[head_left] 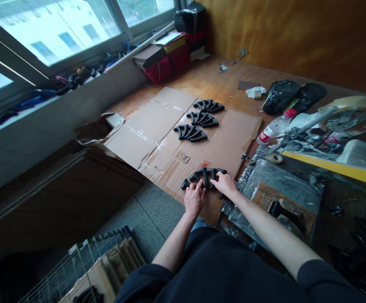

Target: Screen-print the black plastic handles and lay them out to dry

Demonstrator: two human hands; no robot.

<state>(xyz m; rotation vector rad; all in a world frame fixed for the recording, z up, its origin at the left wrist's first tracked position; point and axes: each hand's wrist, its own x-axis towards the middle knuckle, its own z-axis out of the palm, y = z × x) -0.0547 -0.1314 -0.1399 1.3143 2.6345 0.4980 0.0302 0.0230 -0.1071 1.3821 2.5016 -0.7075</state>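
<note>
Close in front of me, a row of black curved plastic handles [204,176] lies fanned out on a flat cardboard sheet [233,139]. My left hand [195,198] has its fingers closed on the lower ends of the handles at the left of this row; its fingertips are partly hidden among them. At the row's right end, my right hand [226,185] pinches a handle between thumb and fingers. Farther away on the cardboard, three more fans of the same parts lie one behind another: a near one [191,133], a middle one [203,119] and a far one [209,106].
To the right stands a metal plate fixture [284,168] with a yellow bar [334,168] and a clamp rod. Beside it are a red-capped bottle [274,128] and a tape roll [275,158]. Stacked cardboard [59,185] leans at left; a wire rack [88,261] stands below.
</note>
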